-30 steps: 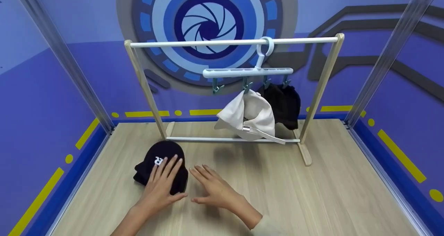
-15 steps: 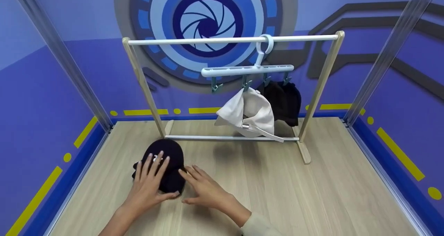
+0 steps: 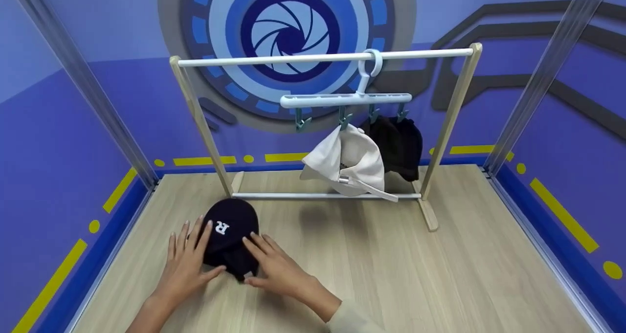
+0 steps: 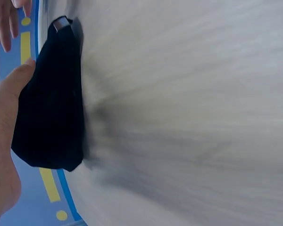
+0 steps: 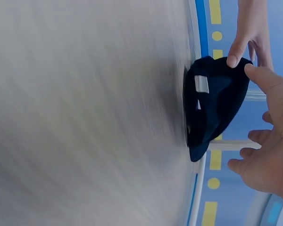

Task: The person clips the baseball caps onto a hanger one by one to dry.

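A black baseball cap (image 3: 232,223) with a white letter R lies on the wooden tabletop, left of centre in the head view. My left hand (image 3: 185,262) is at its left side, fingers spread and fairly straight, the fingertips overlapping the crown's edge. On the cap's right side is my right hand (image 3: 279,268), fingers extended along the edge and thumb low near the strap end. The right wrist view shows the cap's hollow underside and a pale tag (image 5: 202,84), with the right thumb near the rim. In the left wrist view the left thumb lies against the dark fabric.
Behind the cap stands a wooden rack (image 3: 200,122) with a white top rail. From it hangs a pale blue clip hanger (image 3: 342,99) holding a white cap (image 3: 364,159) and a dark cap (image 3: 402,149). A green clip (image 3: 301,122) at its left end holds nothing. Blue walls enclose the table.
My left hand has slid left off the top of the black cap to its left side, uncovering the letter. My right hand has moved left, up to the cap's right edge.
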The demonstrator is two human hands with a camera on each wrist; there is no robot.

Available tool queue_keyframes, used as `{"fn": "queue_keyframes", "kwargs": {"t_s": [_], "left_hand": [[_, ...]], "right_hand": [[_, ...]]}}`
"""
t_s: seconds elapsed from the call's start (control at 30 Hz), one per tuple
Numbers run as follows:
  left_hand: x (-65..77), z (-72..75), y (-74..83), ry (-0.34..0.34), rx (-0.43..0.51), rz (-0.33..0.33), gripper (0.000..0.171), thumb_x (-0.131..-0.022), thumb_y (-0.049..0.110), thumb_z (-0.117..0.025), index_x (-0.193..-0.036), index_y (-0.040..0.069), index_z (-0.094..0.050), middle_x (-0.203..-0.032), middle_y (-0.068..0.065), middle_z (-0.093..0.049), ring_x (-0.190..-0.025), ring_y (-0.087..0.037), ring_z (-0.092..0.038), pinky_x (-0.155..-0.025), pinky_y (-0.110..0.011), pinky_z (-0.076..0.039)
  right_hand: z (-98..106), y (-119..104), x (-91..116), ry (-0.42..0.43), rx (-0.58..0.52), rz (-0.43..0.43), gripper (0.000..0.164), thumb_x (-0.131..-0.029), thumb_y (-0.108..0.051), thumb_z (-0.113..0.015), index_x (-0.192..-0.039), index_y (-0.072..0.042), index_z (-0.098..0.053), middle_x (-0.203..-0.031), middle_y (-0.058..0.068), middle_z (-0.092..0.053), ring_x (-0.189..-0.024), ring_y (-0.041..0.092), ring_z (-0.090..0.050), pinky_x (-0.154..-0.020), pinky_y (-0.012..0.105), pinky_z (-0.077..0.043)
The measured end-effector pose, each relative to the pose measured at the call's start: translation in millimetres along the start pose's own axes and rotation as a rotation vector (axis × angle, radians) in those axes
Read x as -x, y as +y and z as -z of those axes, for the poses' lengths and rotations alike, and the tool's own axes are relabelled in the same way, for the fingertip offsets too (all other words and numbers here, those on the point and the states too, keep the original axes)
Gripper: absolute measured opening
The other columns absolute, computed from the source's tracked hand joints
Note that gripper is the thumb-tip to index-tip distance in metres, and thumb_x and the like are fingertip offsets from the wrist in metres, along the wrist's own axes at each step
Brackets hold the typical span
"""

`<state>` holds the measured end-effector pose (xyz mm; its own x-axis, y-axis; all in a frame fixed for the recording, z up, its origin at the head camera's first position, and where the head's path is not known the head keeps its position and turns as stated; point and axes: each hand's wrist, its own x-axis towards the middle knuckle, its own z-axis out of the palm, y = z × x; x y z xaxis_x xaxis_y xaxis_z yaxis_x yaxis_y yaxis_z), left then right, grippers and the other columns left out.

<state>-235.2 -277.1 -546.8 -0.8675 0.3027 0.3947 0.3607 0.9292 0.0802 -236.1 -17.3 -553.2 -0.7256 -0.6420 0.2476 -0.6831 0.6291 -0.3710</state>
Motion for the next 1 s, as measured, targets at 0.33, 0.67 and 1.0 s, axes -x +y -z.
{"fn": "queue_keyframes", "kwargs": {"t_s": [0.33,0.67,1.0], "left_hand": [[-0.7,-1.9,-19.8,0.008,-0.013,0.022,0.104,-0.068,0.044,-0.081,-0.15,0.012,-0.025,-0.156,-0.013,-0.018,-0.139,-0.042,-0.016,-0.107,-0.066,-0.012],[-1.1,-4.1,-29.0,-0.024,0.041,0.044,0.097,-0.071,0.034,-0.081,-0.149,0.01,-0.029,-0.152,-0.014,-0.028,-0.138,-0.041,-0.021,-0.11,-0.061,-0.014],[1.4,-12.2,-26.9,0.015,0.127,-0.026,0.084,-0.074,0.017,-0.081,-0.144,0.003,-0.038,-0.145,-0.016,-0.041,-0.133,-0.035,-0.036,-0.106,-0.053,-0.029]], "right_hand": [[-9,-11,-12,0.018,-0.007,-0.03,0.091,-0.086,-0.052,-0.062,-0.153,-0.022,-0.009,-0.157,0.009,-0.015,-0.143,0.032,-0.017,-0.11,0.04,-0.031],[-18,-27,-29,0.005,0.017,-0.057,0.095,-0.083,-0.053,-0.064,-0.153,-0.022,-0.008,-0.158,0.007,-0.013,-0.143,0.031,-0.015,-0.111,0.041,-0.03],[-29,-41,-43,0.05,0.149,-0.085,0.087,-0.085,-0.051,-0.064,-0.152,-0.016,-0.019,-0.154,0.011,-0.024,-0.141,0.031,-0.023,-0.113,0.04,-0.026]]}}
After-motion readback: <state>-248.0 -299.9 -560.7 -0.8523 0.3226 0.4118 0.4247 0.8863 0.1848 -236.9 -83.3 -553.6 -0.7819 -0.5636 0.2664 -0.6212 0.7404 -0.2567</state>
